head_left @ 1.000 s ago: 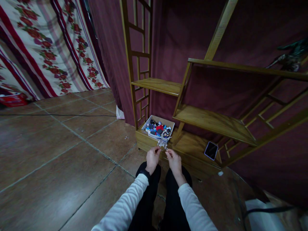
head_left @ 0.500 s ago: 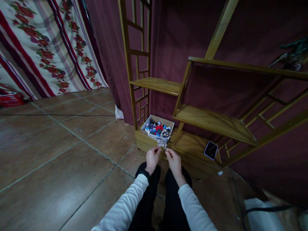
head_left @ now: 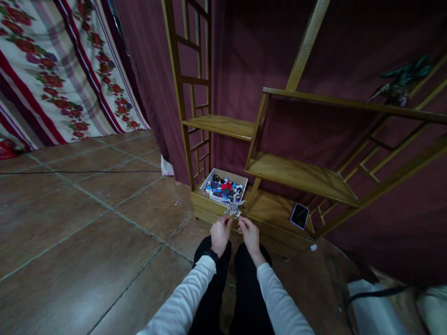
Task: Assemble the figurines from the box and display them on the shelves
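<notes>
A clear, shiny crinkled piece that looks like plastic (head_left: 233, 210) is held up in front of my knees. My left hand (head_left: 220, 235) pinches its lower left side. On the lower right side, the fingers of my right hand (head_left: 250, 235) are pinched together at it. Just beyond the piece sits a shallow cardboard box (head_left: 236, 177) full of small red, blue, black and white objects (head_left: 226, 186), too small to name. The piece overlaps the box's near edge in view; whether they touch, I cannot tell.
The box rests on the low base of a wooden shelf unit (head_left: 209, 204). A phone or small tablet (head_left: 299, 216) lies farther right on that base. A dark figurine (head_left: 401, 83) stands on the upper shelf. A black cable (head_left: 80, 171) crosses the tiled floor at left.
The view has shifted slightly to the right. The clear piece has changed shape and now shows spikier, more spread edges. Both hands keep their pinch near it.
</notes>
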